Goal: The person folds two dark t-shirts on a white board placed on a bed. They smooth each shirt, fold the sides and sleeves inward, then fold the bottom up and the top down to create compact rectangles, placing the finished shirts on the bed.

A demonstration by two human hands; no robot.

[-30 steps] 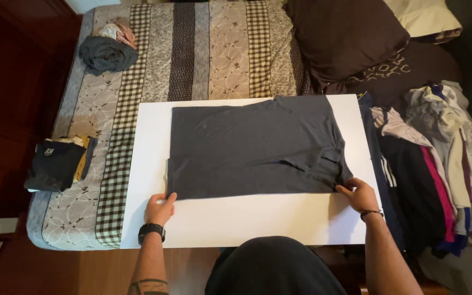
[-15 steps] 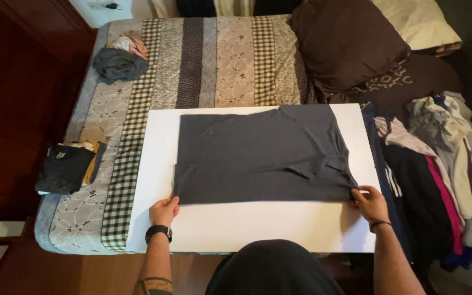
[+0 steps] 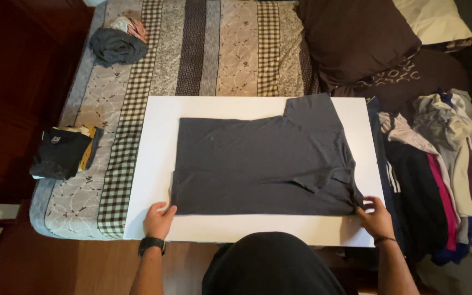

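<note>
fabric of a dark grey t-shirt [image 3: 263,164] lies spread flat on a white board [image 3: 157,142], folded into a wide block with one sleeve part sticking up at the far right corner. the near edge of the shirt runs close to the board's near edge, and both lower corners are pinched. the left hand [image 3: 159,220] grips the near left corner, fingers closed on the cloth, a black watch [image 3: 151,244] on the wrist. the right hand [image 3: 376,217] is clamped on the near right corner where the fabric bunches into small folds, a thin dark band [image 3: 383,239] around that wrist. the person's dark-clothed body shows at the bottom middle, between the two forearms.

the board rests on a bed [image 3: 214,54] covered with a patchwork spread of beige floral, checked and brown striped panels. just right of the board, touching its edge, a loose heap of clothes [image 3: 438,164] lies in white, dark, pink and blue. beyond that heap sit a brown pillow [image 3: 356,38] and a cream pillow [image 3: 432,19]. on the left side of the bed a small stack of folded clothes [image 3: 64,153] has a black piece on top, and at the far left corner lies a crumpled grey garment [image 3: 117,46] with a pinkish one against it. dark wooden floor shows left of the bed
</note>
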